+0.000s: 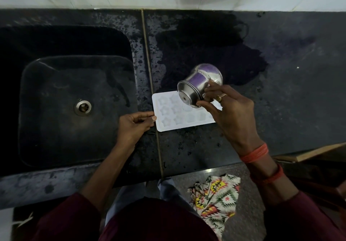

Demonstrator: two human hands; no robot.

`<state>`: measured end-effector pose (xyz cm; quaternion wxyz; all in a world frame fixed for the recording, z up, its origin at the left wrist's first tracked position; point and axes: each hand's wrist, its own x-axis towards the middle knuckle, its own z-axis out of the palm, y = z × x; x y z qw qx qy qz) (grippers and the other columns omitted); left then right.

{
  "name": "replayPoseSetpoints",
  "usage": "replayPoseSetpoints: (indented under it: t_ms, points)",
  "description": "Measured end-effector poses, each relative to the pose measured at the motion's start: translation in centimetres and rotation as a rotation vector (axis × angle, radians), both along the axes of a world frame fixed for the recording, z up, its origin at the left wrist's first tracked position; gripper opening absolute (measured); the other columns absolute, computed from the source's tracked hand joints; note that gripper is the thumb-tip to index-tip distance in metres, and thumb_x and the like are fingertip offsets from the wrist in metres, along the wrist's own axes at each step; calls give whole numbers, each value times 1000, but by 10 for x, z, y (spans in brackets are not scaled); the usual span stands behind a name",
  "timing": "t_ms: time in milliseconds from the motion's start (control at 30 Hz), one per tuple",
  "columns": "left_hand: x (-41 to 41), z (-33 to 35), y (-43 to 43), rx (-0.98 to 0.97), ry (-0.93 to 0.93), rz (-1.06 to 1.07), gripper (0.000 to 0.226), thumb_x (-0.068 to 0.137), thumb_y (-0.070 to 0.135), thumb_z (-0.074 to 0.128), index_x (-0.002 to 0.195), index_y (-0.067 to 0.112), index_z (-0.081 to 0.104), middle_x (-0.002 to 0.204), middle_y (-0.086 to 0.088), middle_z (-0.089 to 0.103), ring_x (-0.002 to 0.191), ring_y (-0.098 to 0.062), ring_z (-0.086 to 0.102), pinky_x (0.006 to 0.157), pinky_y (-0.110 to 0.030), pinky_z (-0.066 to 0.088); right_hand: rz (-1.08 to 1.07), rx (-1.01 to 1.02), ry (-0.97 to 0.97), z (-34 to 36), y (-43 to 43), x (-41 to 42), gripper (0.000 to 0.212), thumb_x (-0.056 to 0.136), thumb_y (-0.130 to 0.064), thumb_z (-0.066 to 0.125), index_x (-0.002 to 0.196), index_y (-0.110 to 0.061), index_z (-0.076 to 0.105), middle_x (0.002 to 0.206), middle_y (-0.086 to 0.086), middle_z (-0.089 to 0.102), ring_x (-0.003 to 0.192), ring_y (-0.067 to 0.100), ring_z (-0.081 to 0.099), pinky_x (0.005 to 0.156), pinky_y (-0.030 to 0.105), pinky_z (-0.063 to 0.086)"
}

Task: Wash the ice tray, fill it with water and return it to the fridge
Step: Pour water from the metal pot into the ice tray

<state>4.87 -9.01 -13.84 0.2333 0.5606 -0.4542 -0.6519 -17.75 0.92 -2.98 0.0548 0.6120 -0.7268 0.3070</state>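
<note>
The right grip (230, 109) is closed around a steel pot (198, 85), fingers curled on its neck, and holds it tipped on its side, mouth turned left and near, above the tray (168, 117). The left grip (134, 126), fingers curled, pinches the tray's left edge with the thumb tip. The white tray lies flat on the wet dark counter (280, 91), just right of the sink (56, 109). A patterned cloth (215, 197) lies on the floor, nearer than the counter.

The steel pot (198, 83) and right hand (230, 113) seemingly hide the ice tray's (172, 118) right cells.
</note>
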Motion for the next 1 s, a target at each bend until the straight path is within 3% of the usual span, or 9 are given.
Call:
replayPoseSetpoints:
  t_ms: [700,900,1000]
  points:
    - [1,-2,0,-11,-7,-3,14,84,12,83,98,13,80,82,-9,79,69,-9,71,65,-17,57,7,34,-12,-4,2,-1,22,80,-21,82,91,-2,77,108,9,75,103,23,73,78,45,63]
    - [1,0,0,-8,2,-1,14,84,11,82,98,13,80,81,-6,79,68,-7,71,63,-15,55,-32,8,-48,0,5,2,22,78,-19,85,88,-1,77,101,9,76,103,20,72,81,29,58]
    - [1,0,0,-4,-3,-11,16,84,11,82,100,10,79,80,-6,78,67,-5,70,63,-14,54,-45,-11,-60,2,8,3,21,78,-18,86,87,-2,77,101,8,76,105,19,71,84,28,57]
